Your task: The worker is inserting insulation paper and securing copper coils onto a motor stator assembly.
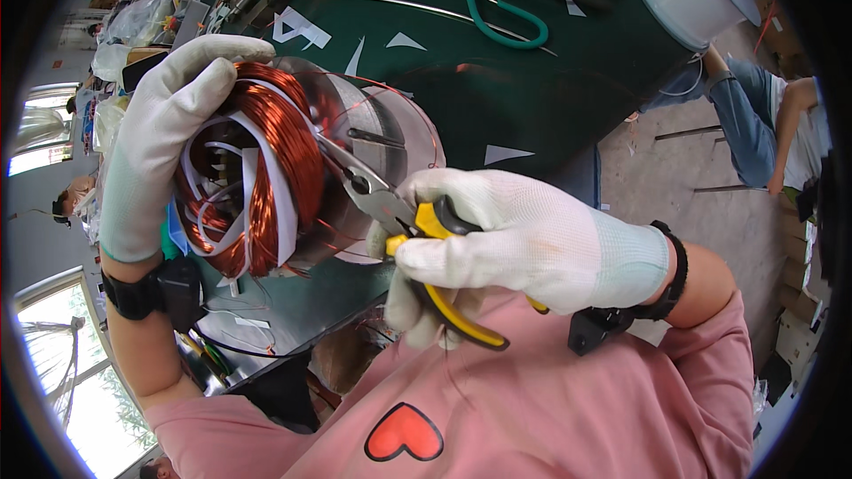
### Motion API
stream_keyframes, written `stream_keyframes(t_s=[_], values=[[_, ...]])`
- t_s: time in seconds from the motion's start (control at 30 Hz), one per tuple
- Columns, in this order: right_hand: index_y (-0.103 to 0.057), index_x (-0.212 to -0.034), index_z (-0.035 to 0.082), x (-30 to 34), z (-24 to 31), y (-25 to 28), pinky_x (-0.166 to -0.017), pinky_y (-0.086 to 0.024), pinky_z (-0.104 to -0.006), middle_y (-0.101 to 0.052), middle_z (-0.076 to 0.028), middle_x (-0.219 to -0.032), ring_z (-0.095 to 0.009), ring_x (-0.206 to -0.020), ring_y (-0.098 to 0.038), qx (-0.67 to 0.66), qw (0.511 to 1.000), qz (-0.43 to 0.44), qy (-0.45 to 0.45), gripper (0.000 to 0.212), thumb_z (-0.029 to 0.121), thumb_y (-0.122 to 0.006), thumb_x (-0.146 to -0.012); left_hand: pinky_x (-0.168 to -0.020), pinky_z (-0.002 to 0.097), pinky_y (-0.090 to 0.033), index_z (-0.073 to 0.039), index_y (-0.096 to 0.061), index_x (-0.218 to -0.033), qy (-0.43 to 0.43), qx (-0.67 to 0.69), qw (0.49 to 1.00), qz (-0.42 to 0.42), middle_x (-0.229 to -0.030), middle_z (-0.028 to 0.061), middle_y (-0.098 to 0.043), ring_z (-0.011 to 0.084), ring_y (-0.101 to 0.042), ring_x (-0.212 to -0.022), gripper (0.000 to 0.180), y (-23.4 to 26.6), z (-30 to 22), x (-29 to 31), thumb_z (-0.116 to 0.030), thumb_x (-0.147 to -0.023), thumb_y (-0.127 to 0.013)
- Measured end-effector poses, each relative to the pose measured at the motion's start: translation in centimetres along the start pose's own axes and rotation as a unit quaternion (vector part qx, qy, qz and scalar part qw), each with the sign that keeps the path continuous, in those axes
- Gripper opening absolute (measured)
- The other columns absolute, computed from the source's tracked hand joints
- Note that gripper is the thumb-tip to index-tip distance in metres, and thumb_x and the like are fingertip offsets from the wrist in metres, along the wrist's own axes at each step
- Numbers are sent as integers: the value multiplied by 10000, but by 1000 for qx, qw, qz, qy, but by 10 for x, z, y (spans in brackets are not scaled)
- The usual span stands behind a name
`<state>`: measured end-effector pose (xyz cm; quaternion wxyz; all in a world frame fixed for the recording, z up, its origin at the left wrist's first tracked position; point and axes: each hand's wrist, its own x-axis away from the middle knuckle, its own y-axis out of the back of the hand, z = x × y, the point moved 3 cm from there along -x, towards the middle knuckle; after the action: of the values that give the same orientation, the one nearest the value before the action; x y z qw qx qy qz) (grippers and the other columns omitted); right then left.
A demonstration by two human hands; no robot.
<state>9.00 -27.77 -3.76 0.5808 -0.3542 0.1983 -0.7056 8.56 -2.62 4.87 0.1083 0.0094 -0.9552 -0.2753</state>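
Note:
In a white knit glove, my left hand (164,137) curls over the upper left side of a motor stator, its fingers on the copper windings (297,137). White insulation strips (277,191) run between the bundled wires. The stator's grey metal body (386,137) lies to the right of the windings. My right hand (524,231), gloved too, grips pliers (383,200) with yellow and black handles. Their pointed jaws reach toward the right edge of the windings, by the metal body. Whether the tips pinch a wire is too small to tell. Thin loose copper wires loop around the body.
Green-handled scissors (510,31) and white paper scraps (508,154) lie on the dark green table (568,98). Long tools (257,0) line its far edge. A white spool (679,0) stands at the far right corner. Another person (750,124) is beyond, on the right.

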Motion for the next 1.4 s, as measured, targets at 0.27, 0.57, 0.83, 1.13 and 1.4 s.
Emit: stream_keyframes(t_s=[0.27, 0.57, 0.83, 1.13, 1.4], values=[[-526, -1200, 32, 4, 61, -10, -649, -517, -407, -653, -190, -842, -386, -759, -649, 692, 675, -190, 170, 299, 203, -648, -988, -792, 204, -528, -11, -702, -1130, -20, 12, 998, -51, -980, 12, -720, 56, -667, -861, 322, -1, 8, -3, -305, -1043, -605], [-531, -1210, -17, 32, 52, -2, -700, -533, -341, -691, -153, -859, -275, -770, -711, 573, 800, -170, 45, 356, 164, -692, -949, -800, 217, -520, -3, -695, -1172, 25, 60, 992, -105, -1027, 34, -716, 60, -649, -885, 339, 0, 22, 18, -310, -1053, -611], [-539, -1228, -73, 9, -6, 13, -860, -562, -316, -737, -162, -1053, -175, -969, -709, 120, 992, -20, 20, 389, 266, -610, -1051, -901, 220, -517, 2, -675, -1245, -54, -32, 997, -37, -1126, 53, -706, 78, -654, -1002, 333, 2, -4, 3, -263, -1079, -561], [-480, -1246, -78, -11, 22, 21, -679, -555, -290, -671, -78, -837, -138, -787, -680, 250, 965, -60, 46, 322, 164, -573, -1053, -880, 202, -511, -11, -694, -1210, -6, 3, 999, -33, -1111, 39, -709, 68, -651, -967, 363, 4, 8, 5, -328, -1077, -577], [-584, -1179, -30, 5, 61, 3, -632, -530, -312, -662, -102, -797, -160, -672, -678, 635, 761, -129, 10, 270, 91, -653, -947, -866, 200, -503, -10, -712, -1191, -3, -3, 997, -78, -1056, 27, -707, 63, -641, -948, 360, 5, 13, 4, -322, -1066, -585]])
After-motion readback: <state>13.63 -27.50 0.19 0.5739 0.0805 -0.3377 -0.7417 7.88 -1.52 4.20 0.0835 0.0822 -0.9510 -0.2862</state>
